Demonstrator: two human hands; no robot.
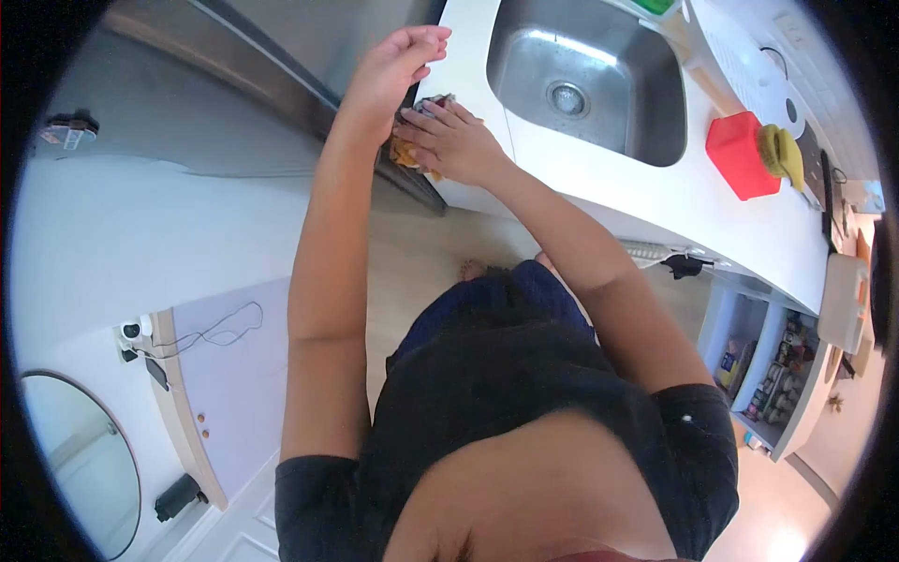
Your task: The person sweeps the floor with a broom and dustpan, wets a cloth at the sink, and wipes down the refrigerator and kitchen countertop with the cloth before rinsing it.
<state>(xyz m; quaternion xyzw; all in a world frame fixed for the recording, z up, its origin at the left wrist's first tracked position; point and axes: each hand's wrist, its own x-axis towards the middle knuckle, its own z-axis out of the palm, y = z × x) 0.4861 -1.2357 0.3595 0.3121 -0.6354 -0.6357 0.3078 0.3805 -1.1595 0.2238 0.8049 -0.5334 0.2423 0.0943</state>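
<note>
My right hand (453, 146) lies flat with spread fingers on a bunched, patterned cloth (405, 153) at the left end of the white counter (487, 178). Orange, white and dark patches of the cloth show around the fingers; the rest is hidden under the palm. Just beyond it, my left hand (389, 70) is raised beside the dark grey fridge-like panel (281, 33). Its fingers are loosely curled and somewhat apart, and nothing shows in them.
A steel sink (510, 70) is set into the counter to the right. Farther right stand a red container (735, 155) and a yellow-green sponge-like item (779, 155). Open shelves (773, 365) sit below the counter's right end. Wires (220, 328) hang at the left wall.
</note>
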